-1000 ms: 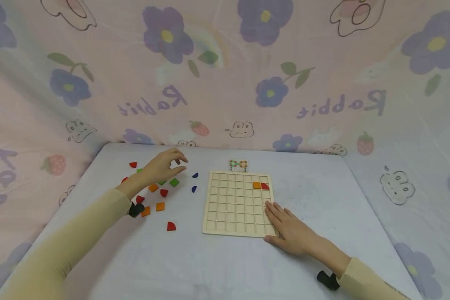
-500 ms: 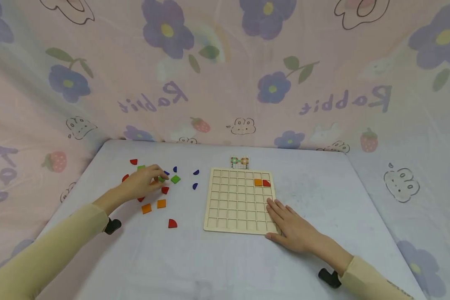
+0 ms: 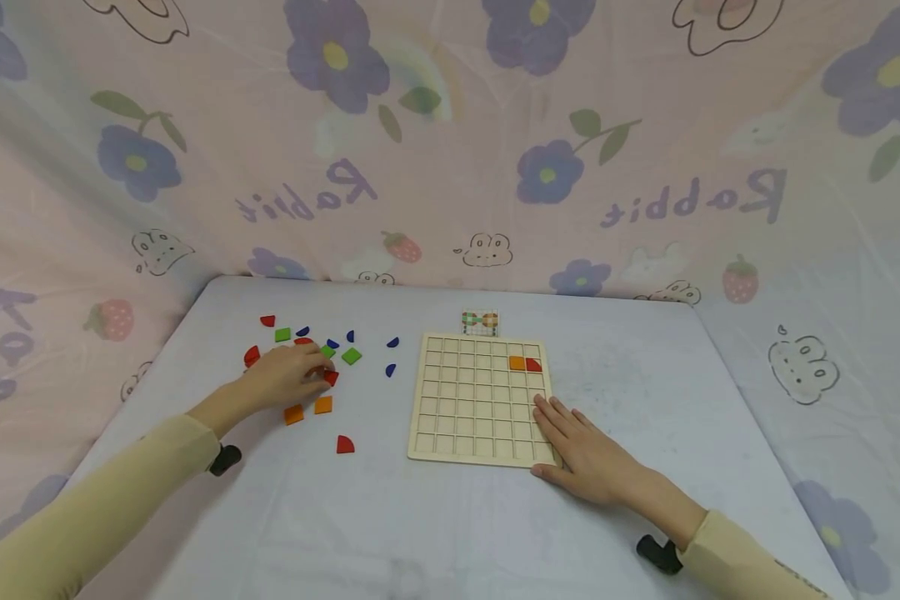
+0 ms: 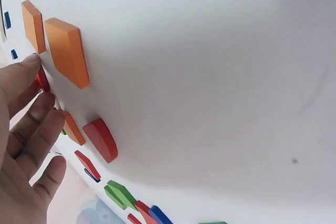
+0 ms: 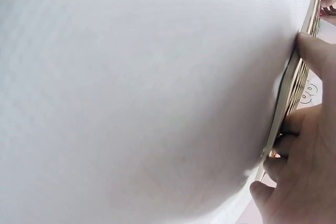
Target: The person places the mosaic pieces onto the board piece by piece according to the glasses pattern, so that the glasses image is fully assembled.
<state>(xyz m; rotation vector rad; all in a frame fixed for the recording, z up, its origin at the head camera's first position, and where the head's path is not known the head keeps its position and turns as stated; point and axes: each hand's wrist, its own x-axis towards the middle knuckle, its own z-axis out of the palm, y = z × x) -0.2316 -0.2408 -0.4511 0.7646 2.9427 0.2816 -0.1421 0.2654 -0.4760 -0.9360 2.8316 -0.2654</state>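
My left hand (image 3: 288, 373) is over the scattered pieces left of the board, thumb and a finger on either side of a red quarter-circle tile (image 3: 332, 378). In the left wrist view, thumb and fingertip pinch that red tile (image 4: 43, 80), which looks still at table level. Close by are two orange square tiles (image 4: 68, 51) and another red tile (image 4: 101, 140). My right hand (image 3: 588, 458) rests, fingers straight, on the right edge of the wooden grid board (image 3: 461, 417). One orange square (image 3: 517, 363) and one red quarter circle (image 3: 533, 365) sit side by side in the board's upper right.
A small pattern card (image 3: 480, 322) lies behind the board. Green squares (image 3: 352, 357) and blue half-circle tiles (image 3: 391, 370) are spread between hand and board. A lone red quarter circle (image 3: 345, 444) lies nearer the front. A printed cloth rises behind the table.
My left hand has moved left and down from above the blue tiles, passed near the green ones, and closed its fingertips on a red tile. The right hand stays on the board.
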